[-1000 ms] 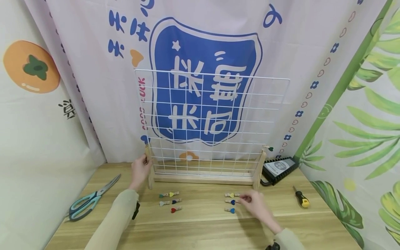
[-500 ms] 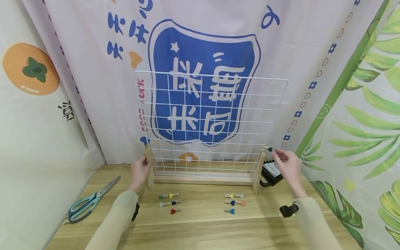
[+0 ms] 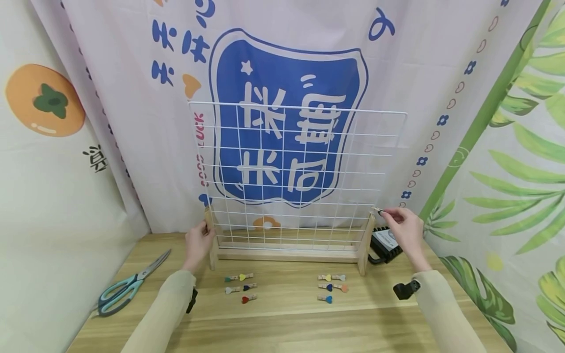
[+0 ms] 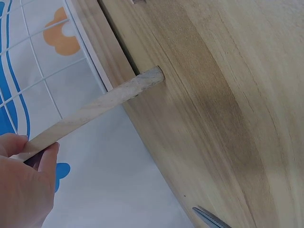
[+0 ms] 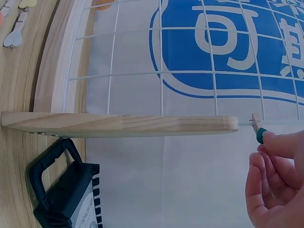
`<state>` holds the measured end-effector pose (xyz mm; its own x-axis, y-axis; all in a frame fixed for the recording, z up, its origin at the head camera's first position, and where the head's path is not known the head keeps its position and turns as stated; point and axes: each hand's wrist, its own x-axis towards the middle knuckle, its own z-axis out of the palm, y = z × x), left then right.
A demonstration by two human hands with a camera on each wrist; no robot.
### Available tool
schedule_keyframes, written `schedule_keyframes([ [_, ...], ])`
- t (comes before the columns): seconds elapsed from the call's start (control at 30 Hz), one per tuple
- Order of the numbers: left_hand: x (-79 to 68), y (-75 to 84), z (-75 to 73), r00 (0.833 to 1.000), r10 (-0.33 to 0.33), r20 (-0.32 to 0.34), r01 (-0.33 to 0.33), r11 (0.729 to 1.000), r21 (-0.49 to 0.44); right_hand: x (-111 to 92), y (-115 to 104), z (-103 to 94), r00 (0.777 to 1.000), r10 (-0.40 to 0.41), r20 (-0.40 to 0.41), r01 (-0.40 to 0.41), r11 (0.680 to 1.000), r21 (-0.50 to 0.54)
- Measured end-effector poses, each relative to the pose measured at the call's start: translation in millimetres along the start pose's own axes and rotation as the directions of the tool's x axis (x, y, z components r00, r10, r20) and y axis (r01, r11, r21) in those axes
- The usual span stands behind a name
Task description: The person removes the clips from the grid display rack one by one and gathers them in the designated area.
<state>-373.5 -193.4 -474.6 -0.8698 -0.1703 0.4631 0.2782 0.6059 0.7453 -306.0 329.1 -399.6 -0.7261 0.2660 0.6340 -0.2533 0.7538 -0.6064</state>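
A white wire grid (image 3: 282,107) stands upright in a wooden stand. My left hand (image 3: 198,242) grips the top of the stand's left post (image 4: 95,110), thumb on one side and fingers on the other. Just above the right post (image 5: 142,124), a small wooden clothespin with a dark green heart (image 5: 260,135) sits at the grid's right edge. My right hand (image 3: 403,233) pinches its heart end between thumb and forefinger, other fingers curled below. In front of the stand lie two groups of heart clothespins, including a red one (image 3: 245,299) and a blue one (image 3: 328,299).
Scissors with teal handles (image 3: 153,264) lie at the table's left. A black wrench-set case (image 5: 71,190) with a handle sits behind the right post. A printed cloth (image 3: 167,147) hangs right behind the grid.
My right hand has left the loose clothespins on the table, risen to the right and taken hold of the green-heart clothespin on the grid. My left hand keeps its grip on the post.
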Motion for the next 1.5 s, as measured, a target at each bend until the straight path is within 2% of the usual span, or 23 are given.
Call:
schedule_keyframes([
  [0.17, 0.6, 1.3, 0.6, 1.000, -0.028, 0.011, 0.028, 1.000, 0.007, 0.9, -0.2, 0.0, 0.998, -0.041, -0.043, 0.040, 0.999, -0.007],
  [0.43, 0.4, 0.0, 1.1, 1.000, -0.018, 0.010, 0.018, 1.000, 0.008, -3.0, -1.6, -5.2, 0.997, -0.002, -0.073, 0.003, 1.000, 0.016],
  [0.57, 0.1, 0.1, 1.1, 0.999, -0.029, 0.026, 0.029, 1.000, 0.013, -12.2, -1.3, -10.2, 0.999, 0.025, -0.038, -0.024, 1.000, 0.014],
  [0.7, -0.6, 1.3, 0.5, 0.999, -0.033, 0.033, 0.033, 0.999, 0.019, -28.0, -0.9, -14.4, 0.999, 0.035, 0.013, -0.035, 0.999, -0.006],
  [0.87, 0.1, 0.0, 0.7, 0.999, -0.030, 0.024, 0.030, 0.999, 0.028, -52.0, 2.7, -14.0, 0.998, 0.006, 0.057, -0.006, 1.000, -0.005],
  [1.2, 0.5, -1.2, 0.7, 0.999, -0.041, 0.032, 0.040, 0.999, 0.017, -114.0, 7.8, 8.2, 0.986, -0.027, 0.166, 0.027, 1.000, 0.003],
  [1.3, 0.8, 0.2, 0.4, 0.998, -0.044, 0.033, 0.044, 0.999, 0.012, -130.6, 7.5, 16.9, 0.972, 0.004, 0.233, -0.008, 1.000, 0.018],
  [1.5, 0.4, 2.8, -0.3, 0.998, -0.050, 0.040, 0.049, 0.999, 0.012, -157.6, 10.6, 34.1, 0.931, 0.063, 0.359, -0.068, 0.998, 0.003],
])
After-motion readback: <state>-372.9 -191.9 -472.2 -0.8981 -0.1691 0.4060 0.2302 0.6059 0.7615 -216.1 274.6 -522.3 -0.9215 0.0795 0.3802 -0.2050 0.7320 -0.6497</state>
